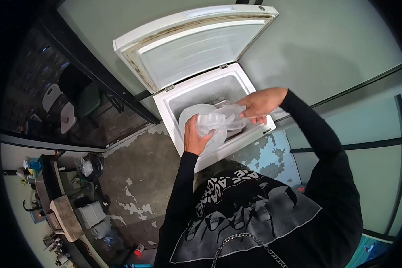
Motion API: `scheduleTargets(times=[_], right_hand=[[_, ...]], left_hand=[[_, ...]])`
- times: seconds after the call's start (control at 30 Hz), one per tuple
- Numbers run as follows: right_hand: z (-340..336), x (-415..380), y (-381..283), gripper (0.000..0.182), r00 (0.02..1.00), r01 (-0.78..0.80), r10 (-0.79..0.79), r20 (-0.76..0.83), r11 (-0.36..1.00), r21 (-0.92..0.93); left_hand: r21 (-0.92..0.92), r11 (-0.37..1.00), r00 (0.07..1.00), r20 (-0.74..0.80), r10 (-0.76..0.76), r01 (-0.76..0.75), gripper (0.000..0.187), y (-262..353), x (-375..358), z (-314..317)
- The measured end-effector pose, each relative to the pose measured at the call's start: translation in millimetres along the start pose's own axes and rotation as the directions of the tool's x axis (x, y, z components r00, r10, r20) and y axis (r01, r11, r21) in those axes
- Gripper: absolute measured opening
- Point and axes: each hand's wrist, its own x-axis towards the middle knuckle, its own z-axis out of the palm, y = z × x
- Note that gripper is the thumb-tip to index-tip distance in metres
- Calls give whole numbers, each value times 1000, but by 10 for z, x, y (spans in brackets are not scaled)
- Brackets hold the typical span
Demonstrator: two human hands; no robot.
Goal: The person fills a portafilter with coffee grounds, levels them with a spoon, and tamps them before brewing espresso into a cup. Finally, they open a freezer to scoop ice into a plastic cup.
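Note:
A white chest freezer (166,121) stands with its lid (196,47) raised. Over its opening my left hand (195,136) is wrapped round the left side of a clear plastic bag (214,121) with whitish, ice-like contents. At the bag's right end, my right hand (261,105) has its fingers closed on the gathered plastic. A round, pale translucent container or lid (187,115) lies beneath the bag and partly behind my left hand. Frosty items inside the freezer are partly hidden by the bag and my hands.
Shelves with a wooden block (67,219) and a white plastic container (91,214) stand at the lower left. Chairs (68,117) show through the opening at the upper left. A red-and-white can (139,250) is on the floor. A wall runs behind the freezer.

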Motion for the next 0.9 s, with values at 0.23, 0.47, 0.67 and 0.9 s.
scheduleTargets(times=[0.23,0.47,0.67,0.9], right_hand=[[10,-405,-628,67,996,-47,27,-88,971,-233],[104,-288,-318,68,988,69,-98,-117,971,-228],[190,-307,74,65,973,157,-170,-155,983,-93],[350,228,1194,56,895,361,-236,-378,883,302]], left_hand=[[-57,996,996,-61,63,-66,89,94,5,-300],[-250,967,997,-61,-53,36,90,94,-29,-504],[-98,995,980,-201,-16,-4,91,160,-132,-406],[-158,986,861,-494,-123,50,91,302,-420,-388]])
